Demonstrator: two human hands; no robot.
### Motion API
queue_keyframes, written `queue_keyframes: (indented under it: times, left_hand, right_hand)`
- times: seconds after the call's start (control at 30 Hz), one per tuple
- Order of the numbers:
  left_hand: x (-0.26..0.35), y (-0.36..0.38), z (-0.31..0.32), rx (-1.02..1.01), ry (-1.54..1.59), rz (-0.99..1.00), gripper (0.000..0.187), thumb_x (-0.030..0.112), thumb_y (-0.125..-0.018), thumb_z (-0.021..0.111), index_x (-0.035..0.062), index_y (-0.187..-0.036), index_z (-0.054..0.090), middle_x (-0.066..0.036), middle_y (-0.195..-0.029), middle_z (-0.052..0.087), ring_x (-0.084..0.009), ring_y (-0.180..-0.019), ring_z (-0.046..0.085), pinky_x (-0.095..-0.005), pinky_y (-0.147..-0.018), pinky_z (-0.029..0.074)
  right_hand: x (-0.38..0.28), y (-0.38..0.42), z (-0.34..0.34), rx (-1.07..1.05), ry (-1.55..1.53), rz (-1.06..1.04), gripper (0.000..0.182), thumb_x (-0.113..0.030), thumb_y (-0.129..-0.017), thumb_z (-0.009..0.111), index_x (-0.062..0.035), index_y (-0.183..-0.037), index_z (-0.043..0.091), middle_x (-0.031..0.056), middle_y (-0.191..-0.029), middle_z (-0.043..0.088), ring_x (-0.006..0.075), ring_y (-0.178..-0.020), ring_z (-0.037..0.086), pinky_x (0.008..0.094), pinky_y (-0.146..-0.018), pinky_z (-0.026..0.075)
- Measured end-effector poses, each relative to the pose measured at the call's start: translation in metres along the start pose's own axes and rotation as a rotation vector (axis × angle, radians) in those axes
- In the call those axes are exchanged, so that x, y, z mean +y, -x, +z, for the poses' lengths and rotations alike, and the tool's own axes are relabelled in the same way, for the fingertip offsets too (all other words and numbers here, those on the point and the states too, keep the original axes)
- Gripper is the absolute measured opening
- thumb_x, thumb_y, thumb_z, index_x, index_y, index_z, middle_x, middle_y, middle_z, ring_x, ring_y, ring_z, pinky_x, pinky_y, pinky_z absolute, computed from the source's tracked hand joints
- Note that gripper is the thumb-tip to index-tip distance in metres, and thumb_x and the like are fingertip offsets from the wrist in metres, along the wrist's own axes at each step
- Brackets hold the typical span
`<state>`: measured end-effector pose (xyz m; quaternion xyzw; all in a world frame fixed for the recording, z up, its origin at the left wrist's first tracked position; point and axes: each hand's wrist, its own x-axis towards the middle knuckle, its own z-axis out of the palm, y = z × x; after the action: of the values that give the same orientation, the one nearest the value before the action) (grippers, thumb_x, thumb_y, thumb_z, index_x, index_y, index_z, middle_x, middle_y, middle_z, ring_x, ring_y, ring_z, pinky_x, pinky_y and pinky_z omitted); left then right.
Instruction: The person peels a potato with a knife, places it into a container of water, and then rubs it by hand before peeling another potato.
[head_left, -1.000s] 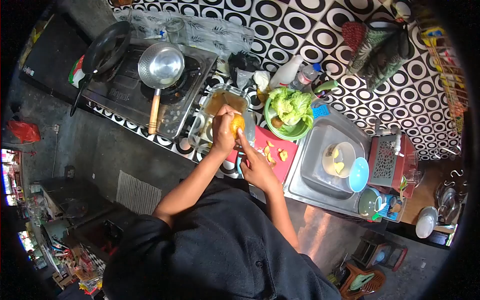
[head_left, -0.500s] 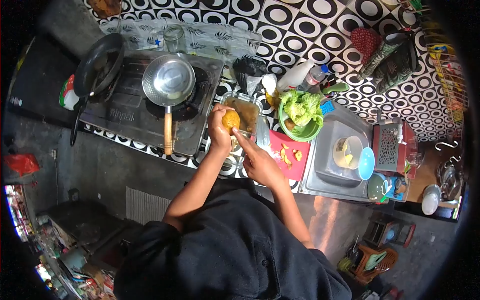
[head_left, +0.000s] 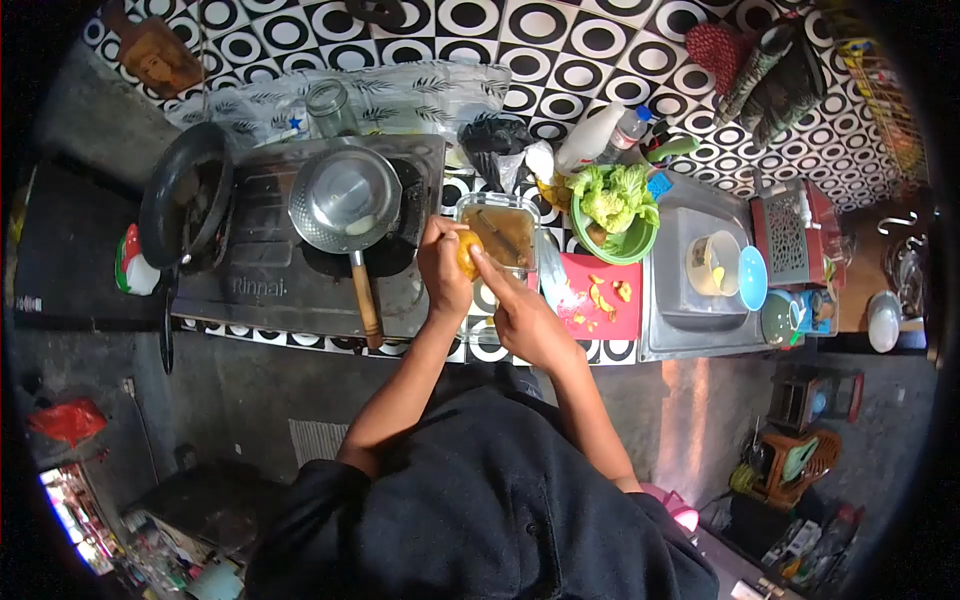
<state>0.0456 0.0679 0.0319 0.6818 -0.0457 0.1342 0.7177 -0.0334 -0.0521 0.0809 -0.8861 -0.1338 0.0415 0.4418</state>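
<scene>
My left hand (head_left: 441, 268) is wrapped round a rounded orange-yellow fruit or vegetable (head_left: 466, 252) and holds it above the counter. My right hand (head_left: 530, 322) is beside it, index finger stretched against its side and the other fingers curled; whatever they may hold is hidden. Just beyond the hands, a clear rectangular glass container (head_left: 497, 199) contains brown liquid and a dark, long piece. To the right, yellow-orange peelings (head_left: 601, 299) lie on a red cutting board (head_left: 628, 322).
A saucepan (head_left: 347, 200) with a wooden handle sits on the stove (head_left: 262, 292), and a black frying pan (head_left: 186, 192) stands at its left. A green bowl (head_left: 630, 247) of leafy greens is behind the board. The sink (head_left: 657, 325) holds a round tub (head_left: 713, 262).
The whole view has shifted. The rounded piece sits deeper in my left hand and shows less of its surface. My right index finger still rests against it.
</scene>
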Motion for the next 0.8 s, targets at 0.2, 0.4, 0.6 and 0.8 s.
queue_keyframes:
  times: [0.2, 0.4, 0.6, 0.8]
  left_hand:
    - [-0.006, 0.005, -0.004, -0.018, 0.066, -0.094, 0.029, 0.02, -0.088, 0.038, -0.0023, -0.083, 0.056, -0.011, -0.083, 0.055, -0.0194, -0.077, 0.053, -0.0317, -0.072, 0.043]
    - [-0.011, 0.012, -0.02, 0.05, -0.003, -0.137, 0.027, 0.02, -0.09, 0.043, -0.0016, -0.08, 0.055, -0.011, -0.077, 0.057, -0.0206, -0.072, 0.054, -0.035, -0.07, 0.043]
    - [-0.016, 0.019, -0.043, 0.098, -0.036, -0.168, 0.025, 0.02, -0.092, 0.044, 0.0, -0.081, 0.053, -0.01, -0.078, 0.057, -0.0197, -0.073, 0.054, -0.0345, -0.071, 0.042]
    - [-0.008, 0.024, -0.049, 0.081, -0.058, -0.162, 0.025, 0.021, -0.093, 0.044, 0.0003, -0.084, 0.054, -0.01, -0.082, 0.058, -0.0182, -0.077, 0.053, -0.0323, -0.074, 0.042]
  right_hand:
    - [0.012, -0.011, -0.002, 0.092, -0.148, -0.022, 0.08, 0.014, -0.071, 0.043, -0.0093, -0.146, 0.033, 0.0257, -0.133, 0.049, 0.0373, -0.113, 0.057, 0.04, -0.095, 0.047]
    - [0.163, -0.051, 0.035, 0.211, -0.865, 0.329, 0.029, 0.007, -0.088, 0.038, 0.0059, -0.113, 0.053, 0.0116, -0.101, 0.061, 0.0187, -0.09, 0.063, 0.0302, -0.084, 0.052]
    - [0.218, -0.087, 0.063, 0.051, -0.64, 0.459, 0.021, 0.003, -0.089, 0.04, 0.0047, -0.097, 0.06, 0.008, -0.087, 0.062, 0.0157, -0.076, 0.06, 0.0274, -0.069, 0.049]
    - [0.239, -0.103, 0.067, -0.051, -0.592, 0.46, 0.019, 0.0, -0.094, 0.042, 0.0075, -0.104, 0.056, 0.0141, -0.095, 0.062, 0.0213, -0.085, 0.063, 0.0301, -0.077, 0.053]
